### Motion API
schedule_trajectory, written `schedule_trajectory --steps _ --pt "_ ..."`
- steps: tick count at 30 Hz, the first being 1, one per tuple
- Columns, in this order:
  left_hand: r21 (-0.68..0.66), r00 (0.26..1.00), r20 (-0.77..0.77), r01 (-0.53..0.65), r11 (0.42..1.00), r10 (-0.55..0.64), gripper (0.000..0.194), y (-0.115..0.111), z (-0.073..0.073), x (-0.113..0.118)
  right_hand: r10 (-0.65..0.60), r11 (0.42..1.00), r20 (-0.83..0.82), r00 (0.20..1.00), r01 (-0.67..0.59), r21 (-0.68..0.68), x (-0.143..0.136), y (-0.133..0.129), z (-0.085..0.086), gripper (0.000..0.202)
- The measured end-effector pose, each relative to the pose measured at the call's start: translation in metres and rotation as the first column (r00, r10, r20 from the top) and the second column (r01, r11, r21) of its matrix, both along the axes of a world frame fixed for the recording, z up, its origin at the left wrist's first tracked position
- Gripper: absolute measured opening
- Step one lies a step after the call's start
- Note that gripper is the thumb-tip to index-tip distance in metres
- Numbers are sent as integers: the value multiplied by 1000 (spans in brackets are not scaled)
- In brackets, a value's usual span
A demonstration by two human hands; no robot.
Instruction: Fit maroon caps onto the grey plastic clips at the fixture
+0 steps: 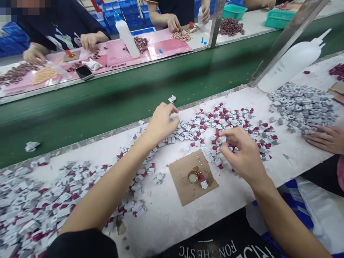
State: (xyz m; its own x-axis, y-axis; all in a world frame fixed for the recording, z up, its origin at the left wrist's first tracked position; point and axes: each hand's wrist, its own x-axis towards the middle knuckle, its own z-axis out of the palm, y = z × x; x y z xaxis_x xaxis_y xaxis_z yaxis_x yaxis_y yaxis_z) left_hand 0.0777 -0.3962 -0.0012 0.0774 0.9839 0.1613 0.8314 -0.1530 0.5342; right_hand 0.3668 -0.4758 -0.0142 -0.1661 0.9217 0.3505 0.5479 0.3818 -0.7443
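Note:
My left hand (162,121) hovers at the far edge of the white table, thumb and fingers apart and nothing visible between them. Below it lie small grey-and-maroon plastic pieces (185,130). Over the right part of this scatter is my right hand (243,154), its thumb and forefinger spread beside a maroon piece (217,132). Between my forearms a square of brown cardboard (180,182) rests on the table. On it sit a small round cap with a red rim (192,177), drops of glue-like liquid, and one white-and-maroon piece (203,182).
A large heap of grey-and-maroon pieces (32,211) covers the left side. At right are a grey heap (303,105), a white squeeze bottle (292,64) and a neighbour's hand (326,138). A green conveyor belt (120,104) runs beyond; people work across it.

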Motion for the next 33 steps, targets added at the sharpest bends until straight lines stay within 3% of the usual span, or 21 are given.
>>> schedule_trajectory --steps 2,5,10,16,19,25,33 --pt "6 992 -68 108 994 -108 16 -30 -3 -1 55 989 -56 997 -63 -135 8 -18 1 21" --pt "-11 984 -124 129 992 -129 12 -55 -11 2 102 961 -4 995 -100 -259 19 -41 -5 22" --pt "-3 997 -61 50 999 -50 4 -50 -24 9 133 950 -20 991 -133 -281 29 -62 -20 17" --pt "-5 1000 -6 -4 1000 4 13 -46 -24 16 -15 925 -271 962 -89 -368 28 -75 -22 12" --pt "13 999 43 3 1000 -4 13 -59 -14 20 -24 932 -340 940 -102 -348 19 -80 -19 11" --pt "-46 912 408 59 997 -35 10 -97 5 29 154 951 -244 957 -211 -227 -3 -88 -13 22" --pt "-209 819 572 97 973 41 15 -133 2 22 264 946 -167 950 -289 -149 -12 -89 -20 27"
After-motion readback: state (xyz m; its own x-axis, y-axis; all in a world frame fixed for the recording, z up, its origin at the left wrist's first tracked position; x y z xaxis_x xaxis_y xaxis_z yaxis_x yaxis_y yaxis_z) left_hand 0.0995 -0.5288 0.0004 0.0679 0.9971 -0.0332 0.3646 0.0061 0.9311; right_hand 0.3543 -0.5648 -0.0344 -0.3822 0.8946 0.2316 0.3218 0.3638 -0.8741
